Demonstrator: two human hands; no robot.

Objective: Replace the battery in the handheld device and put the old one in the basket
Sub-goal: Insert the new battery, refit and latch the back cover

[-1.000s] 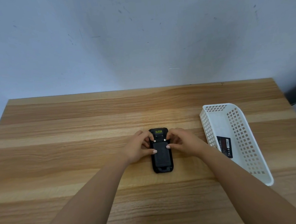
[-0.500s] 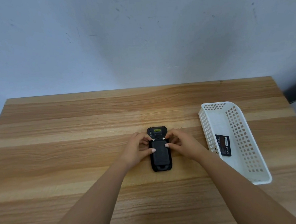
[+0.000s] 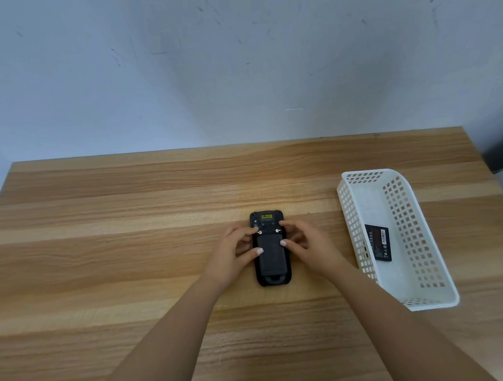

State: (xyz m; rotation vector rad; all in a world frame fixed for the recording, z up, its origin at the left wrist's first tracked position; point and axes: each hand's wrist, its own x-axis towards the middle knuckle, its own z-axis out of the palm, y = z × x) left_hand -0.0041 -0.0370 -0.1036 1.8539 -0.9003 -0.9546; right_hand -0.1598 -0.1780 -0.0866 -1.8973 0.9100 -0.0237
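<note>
Unmoved, left hand (image 3: 235, 250) and right hand (image 3: 304, 246) still grip the handheld device (image 3: 273, 261) (back up), yellow-label end toward the wall (image 3: 237, 73).

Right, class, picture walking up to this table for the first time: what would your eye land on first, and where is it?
Mid-table, a black device lies back up, with the left hand and right hand gripping its upper sides, thumbs on the back cover. To its right stands a white basket with a black battery lying inside, bright against the wooden table.
</note>
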